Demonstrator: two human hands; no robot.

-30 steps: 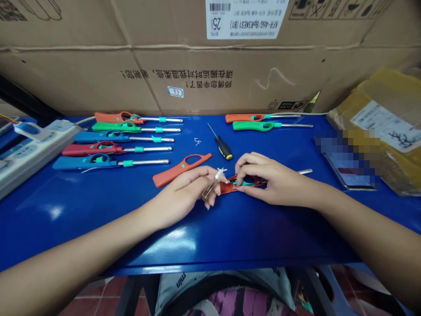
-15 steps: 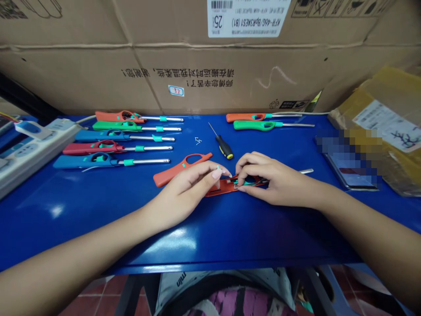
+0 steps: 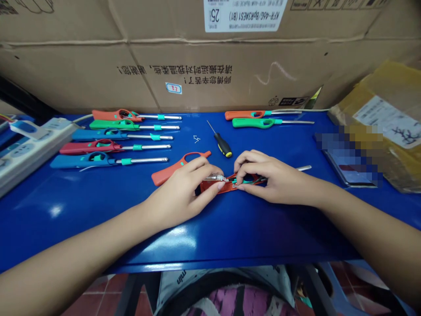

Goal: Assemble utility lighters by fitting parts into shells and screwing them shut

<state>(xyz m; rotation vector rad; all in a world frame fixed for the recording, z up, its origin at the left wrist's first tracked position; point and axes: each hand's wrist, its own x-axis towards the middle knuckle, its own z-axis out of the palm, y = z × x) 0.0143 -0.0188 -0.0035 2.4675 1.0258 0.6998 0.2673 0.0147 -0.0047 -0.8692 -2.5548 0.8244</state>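
Between the thumb and fingers of my left hand [image 3: 187,188] is a clear gas tank [image 3: 214,177], partly covered by those fingers. It lies over the opened orange-red lighter casing [image 3: 224,188], whose turquoise and metal inner parts show. My right hand [image 3: 269,177] pinches the casing around those parts, and its fingers hide some of them. The metal tube [image 3: 304,168] sticks out to the right, beyond that hand. Just behind my left hand lies the other orange casing half [image 3: 164,174]. A black and yellow screwdriver [image 3: 224,145] rests farther back.
Several half-open lighters [image 3: 88,147] lie in a row at left, beside a white power strip [image 3: 36,140]. Two lighters, one orange [image 3: 245,115] and one green [image 3: 253,123], lie at back right. A phone [image 3: 348,162] and taped package [image 3: 384,127] sit right; a large carton [image 3: 184,57] stands behind.
My left hand has turned and lowered toward the casing, and the clear tank now shows in its fingers. My right hand keeps its hold. The view has shifted slightly.
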